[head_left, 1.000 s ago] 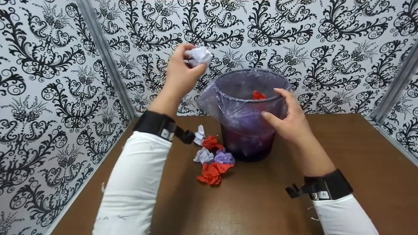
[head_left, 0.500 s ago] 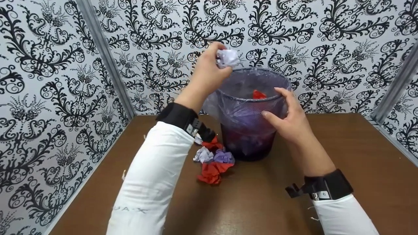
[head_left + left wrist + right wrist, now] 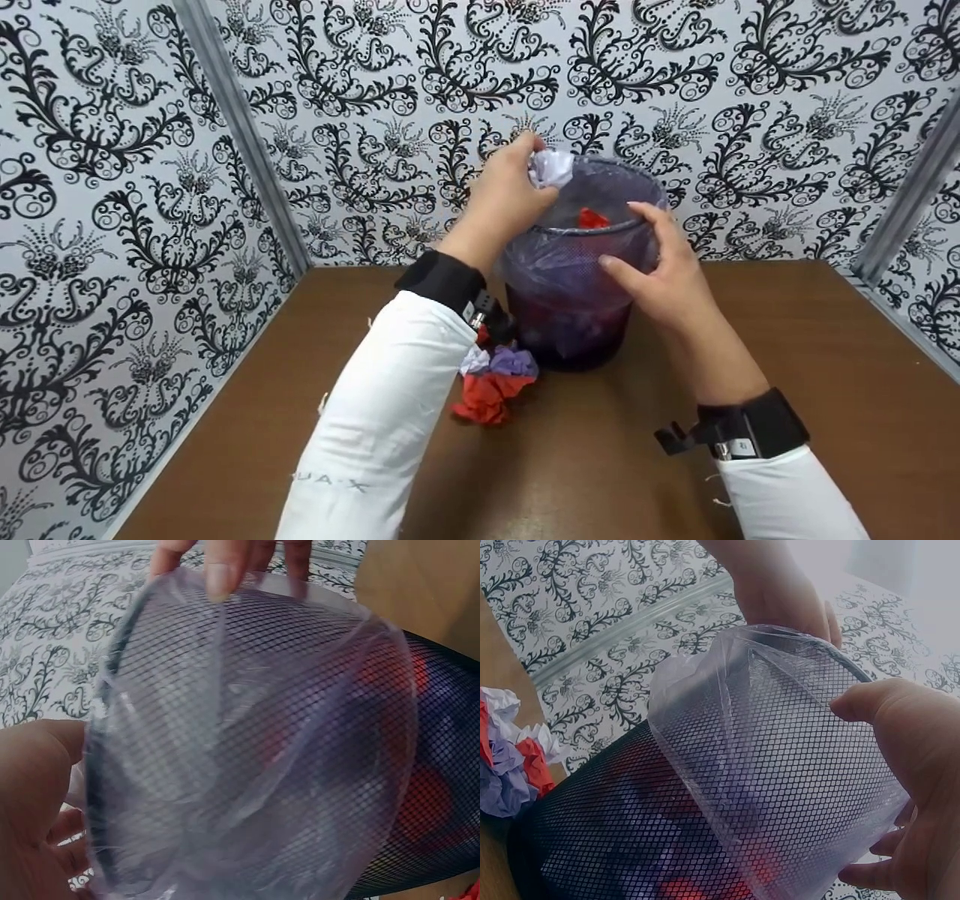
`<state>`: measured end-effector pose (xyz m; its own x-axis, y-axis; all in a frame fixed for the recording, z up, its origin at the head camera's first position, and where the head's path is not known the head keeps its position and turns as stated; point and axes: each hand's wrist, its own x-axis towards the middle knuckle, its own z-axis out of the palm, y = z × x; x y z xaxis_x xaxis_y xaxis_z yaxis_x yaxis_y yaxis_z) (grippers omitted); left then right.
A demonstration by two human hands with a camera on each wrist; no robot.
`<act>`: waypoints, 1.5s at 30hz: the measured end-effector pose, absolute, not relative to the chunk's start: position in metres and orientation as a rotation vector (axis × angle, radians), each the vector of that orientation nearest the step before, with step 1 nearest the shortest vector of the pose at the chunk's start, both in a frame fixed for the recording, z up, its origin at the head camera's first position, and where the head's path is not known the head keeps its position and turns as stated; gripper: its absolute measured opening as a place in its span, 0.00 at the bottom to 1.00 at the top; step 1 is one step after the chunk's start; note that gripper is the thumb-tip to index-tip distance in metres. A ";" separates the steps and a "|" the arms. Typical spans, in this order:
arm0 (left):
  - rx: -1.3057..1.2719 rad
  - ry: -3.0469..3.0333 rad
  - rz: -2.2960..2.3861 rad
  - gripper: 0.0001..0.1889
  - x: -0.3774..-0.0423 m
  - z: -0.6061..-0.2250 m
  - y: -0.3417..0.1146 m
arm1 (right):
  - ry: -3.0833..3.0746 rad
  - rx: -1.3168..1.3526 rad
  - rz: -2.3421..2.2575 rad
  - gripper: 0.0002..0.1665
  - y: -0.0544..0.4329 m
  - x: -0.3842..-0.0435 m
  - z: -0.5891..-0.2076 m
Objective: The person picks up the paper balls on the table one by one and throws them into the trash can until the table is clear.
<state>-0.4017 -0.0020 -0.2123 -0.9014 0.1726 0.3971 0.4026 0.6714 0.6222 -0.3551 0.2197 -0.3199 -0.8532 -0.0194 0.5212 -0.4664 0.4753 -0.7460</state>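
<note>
My left hand (image 3: 506, 195) holds a crumpled white paper ball (image 3: 552, 169) between thumb and fingers, over the left rim of the trash bin. The dark mesh trash bin (image 3: 574, 337) stands upright on the table, and a clear plastic liner (image 3: 547, 262) is folded over its rim. On the bin's right side, my right hand (image 3: 667, 277) grips the rim, thumb outside on the liner. A crumpled red paper (image 3: 592, 218) shows inside near the top. Through the mesh, more red paper (image 3: 681, 889) and purplish paper show lower down.
Left of the bin's foot, crumpled papers lie on the brown table (image 3: 787, 337): a purple one (image 3: 514, 361), a white one (image 3: 474, 361) and a red one (image 3: 484, 397). My left wrist strap partly covers another red one. Patterned wall panels (image 3: 360, 90) enclose the back and sides.
My left hand has carried the white paper ball right, then down to the bin's rim. The right hand and the bin have stayed in place.
</note>
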 end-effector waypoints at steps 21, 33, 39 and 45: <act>-0.427 -2.700 -1.000 0.39 -0.390 -0.211 -0.020 | -2.266 0.443 1.272 0.47 0.221 -0.355 -0.322; -0.589 -2.554 -0.927 0.36 -0.364 -0.224 -0.086 | -2.281 0.419 1.282 0.47 0.221 -0.355 -0.321; -0.591 -2.491 -0.950 0.31 -0.346 -0.254 -0.118 | -2.281 0.427 1.294 0.47 0.220 -0.354 -0.320; -0.597 -2.583 -0.994 0.29 -0.330 -0.300 -0.138 | -2.278 0.422 1.314 0.47 0.219 -0.354 -0.321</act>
<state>-0.3301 -0.1383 -0.2997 -0.8656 0.2681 0.4230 0.4825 0.6729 0.5608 -0.3536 0.2186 -0.3205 -0.8406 -0.0293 0.5408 -0.4828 0.4930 -0.7237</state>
